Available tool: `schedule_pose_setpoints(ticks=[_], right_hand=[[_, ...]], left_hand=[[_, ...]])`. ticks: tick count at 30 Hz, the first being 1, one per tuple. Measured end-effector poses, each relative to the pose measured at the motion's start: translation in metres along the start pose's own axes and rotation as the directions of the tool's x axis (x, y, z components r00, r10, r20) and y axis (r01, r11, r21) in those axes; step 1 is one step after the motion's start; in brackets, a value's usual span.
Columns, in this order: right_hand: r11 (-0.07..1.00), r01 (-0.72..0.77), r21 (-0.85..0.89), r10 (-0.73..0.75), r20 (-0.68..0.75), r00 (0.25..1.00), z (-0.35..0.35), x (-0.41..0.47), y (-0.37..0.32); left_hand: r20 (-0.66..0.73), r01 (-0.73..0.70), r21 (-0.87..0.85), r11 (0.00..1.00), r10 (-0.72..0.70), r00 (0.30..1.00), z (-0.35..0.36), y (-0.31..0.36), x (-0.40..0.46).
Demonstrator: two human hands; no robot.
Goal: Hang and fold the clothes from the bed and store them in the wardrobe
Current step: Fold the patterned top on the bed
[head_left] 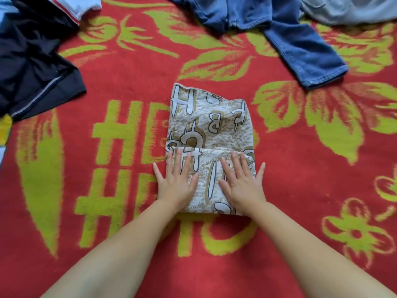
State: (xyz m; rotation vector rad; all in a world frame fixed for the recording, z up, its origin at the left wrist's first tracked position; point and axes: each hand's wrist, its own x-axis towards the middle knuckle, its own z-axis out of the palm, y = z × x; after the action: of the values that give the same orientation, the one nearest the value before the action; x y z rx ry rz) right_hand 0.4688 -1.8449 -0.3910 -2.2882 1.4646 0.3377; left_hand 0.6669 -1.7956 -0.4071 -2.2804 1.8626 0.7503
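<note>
The bed cover (pixel 137 67) is showing a thick, fuzzy pile cloth, matt, red with lime-green motifs. At centre, the folded garment (pixel 209 125) is presenting as thin, smooth printed cloth, cream and tan. At 1 o'clock, the jeans (pixel 300 46) are displaying coarse blue denim with stitched hems. At 10 o'clock, the dark garment (pixel 32 67) is appearing as smooth navy knit with pale stitching.

The dark navy garment (pixel 32 67) is cut off by the left edge. The blue jeans (pixel 285 29), the pale grey garment (pixel 352 9) and the white garment with a red stripe (pixel 79 6) are cut off by the top edge. Both hands cover part of the near fold of the patterned cloth (pixel 210 125). The small print on that cloth is too fine to read. A yellow item (pixel 4 130) at the left edge cannot be identified.
</note>
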Motion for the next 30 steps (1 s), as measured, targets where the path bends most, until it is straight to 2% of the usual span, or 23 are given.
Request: schedule_pose_setpoints(ticks=[2, 4, 5, 6, 8, 10, 12, 14, 16, 18, 20, 21, 22, 23, 24, 25, 28, 29, 30], right_hand=[[0.992, 0.112, -0.06, -0.115, -0.05, 0.992, -0.01, -0.019, -0.007], [0.945, 0.291, -0.146, -0.294, -0.001, 0.956, -0.009, -0.041, -0.008], [0.922, 0.341, -0.184, -0.334, 0.068, 0.94, -0.007, -0.05, -0.007], [0.909, 0.355, -0.219, -0.333, 0.13, 0.934, -0.006, -0.055, -0.003], [0.924, 0.298, -0.24, -0.259, 0.181, 0.949, -0.008, -0.052, 0.002], [0.954, 0.224, -0.199, -0.203, 0.12, 0.972, -0.012, -0.037, 0.003], [0.962, 0.194, -0.19, -0.161, 0.175, 0.971, -0.017, -0.024, -0.002], [0.963, 0.191, -0.192, -0.141, 0.245, 0.959, -0.025, -0.022, -0.009], [0.976, 0.176, -0.129, -0.122, 0.344, 0.931, -0.042, -0.029, -0.016], [0.99, 0.142, -0.012, -0.114, 0.531, 0.839, -0.065, -0.036, -0.018], [0.984, 0.105, 0.145, -0.176, 0.689, 0.703, -0.087, -0.045, -0.016], [0.973, 0.113, 0.202, -0.226, 0.733, 0.642, -0.096, -0.047, -0.015], [0.965, 0.124, 0.233, -0.26, 0.76, 0.596, -0.105, -0.047, -0.015], [0.964, 0.11, 0.242, -0.261, 0.778, 0.571, -0.114, -0.044, -0.014], [0.966, 0.08, 0.246, -0.247, 0.782, 0.572, -0.12, -0.036, -0.012], [0.964, 0.042, 0.262, -0.234, 0.763, 0.603, -0.125, -0.025, -0.008], [0.928, -0.089, 0.361, -0.133, 0.545, 0.828, -0.131, 0.016, 0.002], [0.933, -0.104, 0.345, -0.067, 0.448, 0.892, -0.13, 0.028, 0.002], [0.961, -0.108, 0.253, 0.008, 0.366, 0.931, -0.124, 0.037, 0.0]], left_hand=[[-0.093, -0.197, 0.102, 0.975, 0.206, 0.974, -0.011, -0.005, -0.017], [-0.055, -0.452, 0.252, 0.856, 0.479, 0.876, -0.013, -0.013, -0.037], [0.002, -0.524, 0.298, 0.798, 0.548, 0.836, -0.012, -0.018, -0.046], [0.069, -0.546, 0.329, 0.771, 0.557, 0.828, -0.01, -0.022, -0.053], [0.149, -0.488, 0.347, 0.801, 0.466, 0.872, -0.008, -0.023, -0.058], [0.124, -0.395, 0.347, 0.851, 0.376, 0.918, -0.009, -0.019, -0.05], [0.173, -0.327, 0.353, 0.877, 0.282, 0.944, -0.016, -0.011, -0.04], [0.219, -0.327, 0.374, 0.868, 0.26, 0.94, -0.026, -0.003, -0.037], [0.321, -0.359, 0.342, 0.868, 0.251, 0.913, -0.042, 0.004, -0.039], [0.52, -0.379, 0.193, 0.905, 0.233, 0.822, -0.065, 0.006, -0.044], [0.735, -0.331, -0.046, 0.942, 0.256, 0.627, -0.093, 0.008, -0.052], [0.807, -0.286, -0.123, 0.95, 0.264, 0.529, -0.105, 0.01, -0.054], [0.845, -0.232, -0.177, 0.956, 0.269, 0.462, -0.114, 0.01, -0.052], [0.86, -0.165, -0.21, 0.964, 0.262, 0.437, -0.124, 0.011, -0.048], [0.857, -0.107, -0.217, 0.97, 0.242, 0.455, -0.132, 0.01, -0.038], [0.837, -0.07, -0.203, 0.977, 0.21, 0.505, -0.138, 0.006, -0.024], [0.71, 0.026, -0.183, 0.983, 0.114, 0.695, -0.152, -0.01, 0.025], [0.616, 0.022, -0.172, 0.985, 0.09, 0.783, -0.153, -0.014, 0.037], [0.474, -0.016, -0.122, 0.992, 0.073, 0.878, -0.149, -0.017, 0.045]])
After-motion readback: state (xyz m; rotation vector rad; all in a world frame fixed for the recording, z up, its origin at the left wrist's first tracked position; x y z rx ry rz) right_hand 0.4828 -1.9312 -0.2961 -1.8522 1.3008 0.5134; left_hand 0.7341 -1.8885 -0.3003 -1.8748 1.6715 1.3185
